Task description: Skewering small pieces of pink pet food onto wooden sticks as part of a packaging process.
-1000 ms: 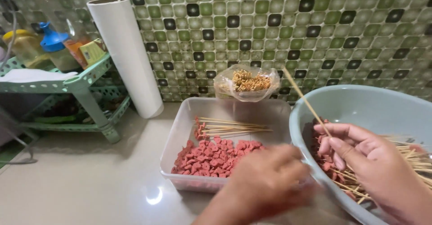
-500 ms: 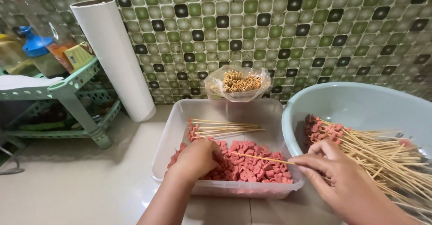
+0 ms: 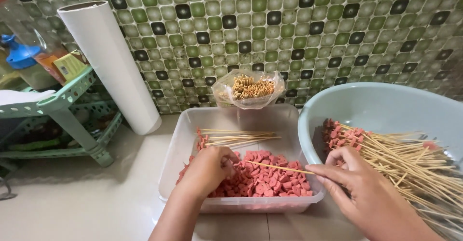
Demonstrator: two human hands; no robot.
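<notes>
The left hand hides whatever its curled fingertips grip among the pink meat pieces in the clear tub. The right hand, wrist cut off by the frame, pinches a skewer lying level over the tub, beside the crowded blue basin.
</notes>
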